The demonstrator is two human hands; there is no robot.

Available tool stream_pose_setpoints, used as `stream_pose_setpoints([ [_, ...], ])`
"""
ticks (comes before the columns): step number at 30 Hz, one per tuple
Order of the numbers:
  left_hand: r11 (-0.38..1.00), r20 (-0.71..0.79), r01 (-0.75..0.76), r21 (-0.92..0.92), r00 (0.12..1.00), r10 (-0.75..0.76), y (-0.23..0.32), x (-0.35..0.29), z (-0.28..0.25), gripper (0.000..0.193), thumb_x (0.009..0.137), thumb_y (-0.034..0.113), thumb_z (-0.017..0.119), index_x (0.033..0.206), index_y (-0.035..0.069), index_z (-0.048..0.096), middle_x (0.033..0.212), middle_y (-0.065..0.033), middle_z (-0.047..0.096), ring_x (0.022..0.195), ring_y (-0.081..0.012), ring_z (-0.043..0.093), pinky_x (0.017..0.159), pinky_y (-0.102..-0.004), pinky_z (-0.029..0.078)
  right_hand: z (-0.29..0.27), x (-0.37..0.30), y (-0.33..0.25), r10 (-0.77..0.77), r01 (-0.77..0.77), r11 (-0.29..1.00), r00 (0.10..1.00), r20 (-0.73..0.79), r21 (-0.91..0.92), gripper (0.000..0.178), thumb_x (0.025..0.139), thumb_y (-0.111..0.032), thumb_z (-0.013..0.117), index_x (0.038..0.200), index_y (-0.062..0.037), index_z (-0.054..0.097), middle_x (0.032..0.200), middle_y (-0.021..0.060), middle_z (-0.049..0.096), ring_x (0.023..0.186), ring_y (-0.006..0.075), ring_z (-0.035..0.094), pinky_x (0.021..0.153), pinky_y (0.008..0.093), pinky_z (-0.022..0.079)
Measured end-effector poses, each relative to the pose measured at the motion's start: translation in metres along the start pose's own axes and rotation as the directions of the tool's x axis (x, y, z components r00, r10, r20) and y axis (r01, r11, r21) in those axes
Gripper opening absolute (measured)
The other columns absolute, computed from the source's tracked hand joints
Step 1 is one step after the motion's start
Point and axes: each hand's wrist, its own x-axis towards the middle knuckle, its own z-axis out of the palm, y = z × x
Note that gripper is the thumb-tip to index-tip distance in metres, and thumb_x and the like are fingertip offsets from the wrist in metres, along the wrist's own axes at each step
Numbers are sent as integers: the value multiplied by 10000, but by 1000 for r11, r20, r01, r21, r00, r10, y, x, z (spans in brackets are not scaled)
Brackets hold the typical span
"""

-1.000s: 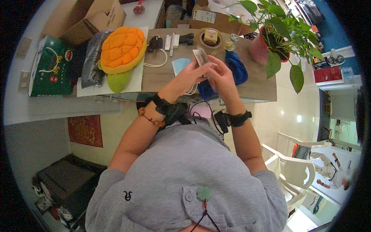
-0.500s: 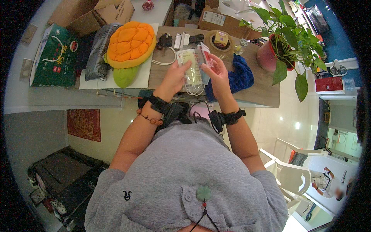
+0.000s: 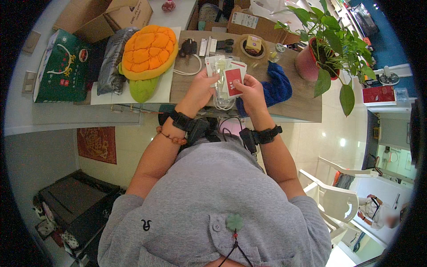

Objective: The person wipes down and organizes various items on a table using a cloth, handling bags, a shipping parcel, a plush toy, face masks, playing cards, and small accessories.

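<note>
Red-backed playing cards (image 3: 233, 83) are pinched in my right hand (image 3: 252, 92), its thumb lying across the top card's back. My left hand (image 3: 203, 90) closes on white-faced playing cards (image 3: 211, 61), at the left of the red-backed ones. Below and between the hands shows a clear plastic package (image 3: 221, 99) with a white cable; whether my left hand also touches it I cannot tell. A blue cloth (image 3: 279, 85) lies just right of my right hand. Both wrists wear black straps with small black devices.
On the table stand an orange-and-green turtle plush (image 3: 149, 55), a black key fob (image 3: 188, 48), a round woven bowl (image 3: 252, 46) holding a small box, and a potted plant (image 3: 310, 62) at the right. A green gift box (image 3: 62, 66) is far left; another person (image 3: 376, 211) sits far right.
My right hand has turned the cards, so their red back now faces up instead of edge-on. White card faces now show beside them. Both hands stay over the same spot.
</note>
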Motion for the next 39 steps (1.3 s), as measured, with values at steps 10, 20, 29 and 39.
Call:
stream_pose_setpoints([
  [10,987,-98,-47,151,993,63,7,-5,7,203,952,120,580,1150,77,578,1064,-30,651,949,-160,643,799,-327,546,-14,7,-9,-80,95,993,980,-180,76,266,853,8,661,1100,17,562,996,103,676,839,175,667,731,296,539],
  [20,997,-220,39,68,975,-23,2,2,1,253,969,158,560,1201,56,555,1105,-60,651,1001,-181,643,820,-368,562,0,5,-11,-61,63,998,996,-65,25,288,846,7,664,1108,40,547,993,126,679,846,180,675,726,303,556],
  [29,981,-72,-99,167,991,112,4,-6,3,352,974,222,562,1284,62,517,1140,-88,646,1020,-218,645,854,-390,553,4,12,-15,-160,164,986,984,-75,41,221,934,-59,572,1139,23,556,1069,120,659,895,185,671,788,313,555],
  [39,999,-7,-22,48,1000,22,4,-9,3,366,1004,248,505,1317,65,461,1225,-86,585,1104,-220,595,942,-401,503,19,8,-14,-47,62,990,991,123,-123,254,959,-148,543,1183,-27,536,1039,55,614,937,140,592,820,270,478],
])
